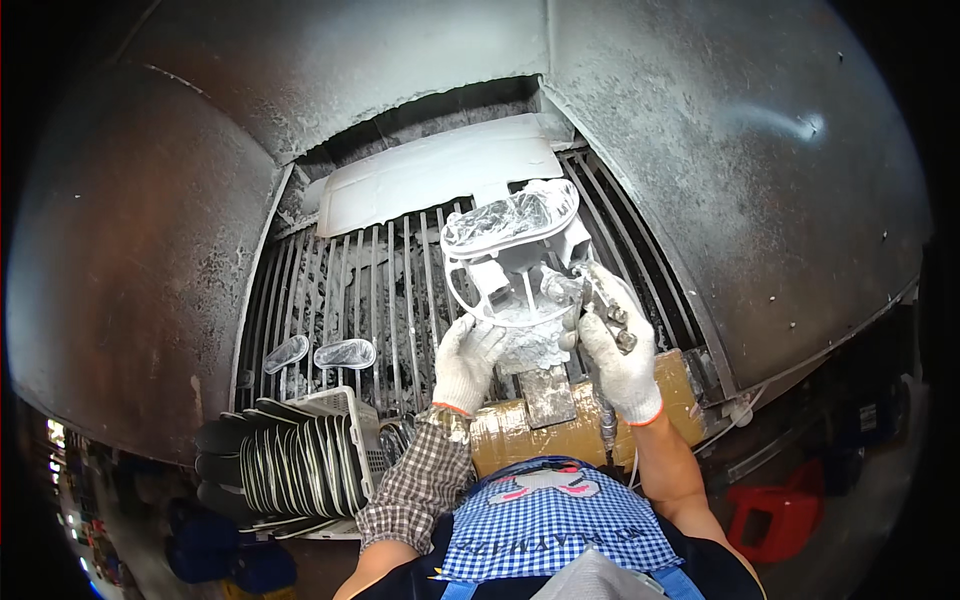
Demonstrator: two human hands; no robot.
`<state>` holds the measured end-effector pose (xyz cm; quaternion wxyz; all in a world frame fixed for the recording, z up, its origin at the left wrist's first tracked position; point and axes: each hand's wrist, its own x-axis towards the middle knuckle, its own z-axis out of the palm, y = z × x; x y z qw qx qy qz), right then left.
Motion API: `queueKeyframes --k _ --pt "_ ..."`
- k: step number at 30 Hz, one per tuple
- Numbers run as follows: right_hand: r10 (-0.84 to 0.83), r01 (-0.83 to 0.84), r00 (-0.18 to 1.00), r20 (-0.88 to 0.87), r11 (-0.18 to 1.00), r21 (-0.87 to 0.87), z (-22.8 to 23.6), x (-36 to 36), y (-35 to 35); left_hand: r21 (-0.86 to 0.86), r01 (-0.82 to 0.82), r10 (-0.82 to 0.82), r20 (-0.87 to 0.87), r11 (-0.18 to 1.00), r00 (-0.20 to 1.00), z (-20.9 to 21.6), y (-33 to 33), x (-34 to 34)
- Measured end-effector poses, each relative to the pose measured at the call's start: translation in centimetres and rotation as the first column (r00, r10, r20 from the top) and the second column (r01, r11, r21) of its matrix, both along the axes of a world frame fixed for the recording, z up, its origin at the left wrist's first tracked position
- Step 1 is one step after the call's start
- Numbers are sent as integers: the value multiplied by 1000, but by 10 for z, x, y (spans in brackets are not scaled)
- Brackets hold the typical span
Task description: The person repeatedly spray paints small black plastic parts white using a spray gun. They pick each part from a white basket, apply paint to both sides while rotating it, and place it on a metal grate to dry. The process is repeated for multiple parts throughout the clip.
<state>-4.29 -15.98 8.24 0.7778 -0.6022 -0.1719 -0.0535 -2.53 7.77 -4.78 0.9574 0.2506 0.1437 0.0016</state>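
A white moulded frame [531, 302] with a curved rim stands over the metal grate, tilted toward me. Its oval top [512, 222] is wrapped in crumpled clear film. My left hand [466, 362], in a white knitted glove, grips the frame's near left rim. In my right hand [618, 350], gloved too, is a metal hand-held air tool [606, 300], with a hose [607, 425] running down toward me. The tool's front end is beside the frame's right side; dust and the fingers hide its tip.
Dusty metal walls [730, 180] enclose the grate [395, 300] on three sides. A white board [440, 170] lies at the back. Two film-wrapped oval pieces [345, 354] rest at left, above a white basket [352, 440] of dark oval parts. A brown taped roll [500, 438] lies nearest me; a red stool [770, 520] stands right.
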Motion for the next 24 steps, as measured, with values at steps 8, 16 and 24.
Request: queueKeyframes --k 8,16,24 --pt "-50 47 993 -104 998 -35 -11 -16 -37 68 -24 21 36 997 999 -14 11 4" --pt "-263 225 952 -158 949 -220 -52 -37 -75 57 85 -84 -21 995 996 3 -26 -13" --pt "-326 279 937 -127 915 -291 -105 -48 -87 47 -19 14 111 999 994 65 -95 55"
